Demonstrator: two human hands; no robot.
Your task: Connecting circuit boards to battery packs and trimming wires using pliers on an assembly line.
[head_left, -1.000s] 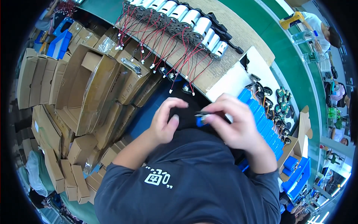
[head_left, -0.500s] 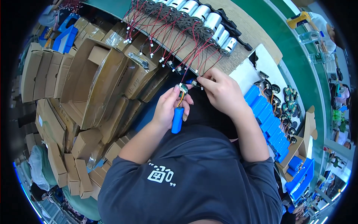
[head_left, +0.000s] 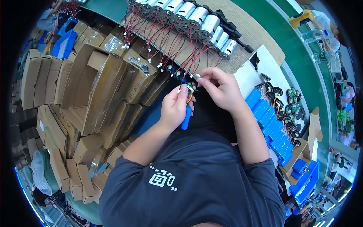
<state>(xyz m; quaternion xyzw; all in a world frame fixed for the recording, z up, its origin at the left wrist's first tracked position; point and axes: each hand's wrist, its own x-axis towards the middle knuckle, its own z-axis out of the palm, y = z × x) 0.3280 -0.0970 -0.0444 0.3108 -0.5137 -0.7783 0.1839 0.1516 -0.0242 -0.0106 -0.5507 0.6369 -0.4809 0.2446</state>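
Observation:
My left hand (head_left: 174,108) is closed on a small green circuit board (head_left: 190,88), pinched between thumb and fingers. From the board, yellow-orange wires lead to a blue cylindrical battery (head_left: 186,118) that hangs below the fingers. Just to the right, my right hand (head_left: 226,92) pinches a small white wire connector (head_left: 197,76) between thumb and forefinger, close to the board. Red and black wires (head_left: 186,62) run down to this spot from a row of silver motors (head_left: 198,16) on the bench. My fingertips partly hide the board and connector.
Cardboard boxes (head_left: 94,90) are stacked at the left. To my right lie a row of blue battery packs (head_left: 266,121) and round black parts with circuit boards (head_left: 293,109). An open carton (head_left: 302,151) and a blue bin (head_left: 307,181) stand nearer on that side.
Both hands have moved slightly. The battery has swung a little right and up under my left hand. My right fingertips have shifted up and left, with a white connector now showing at them.

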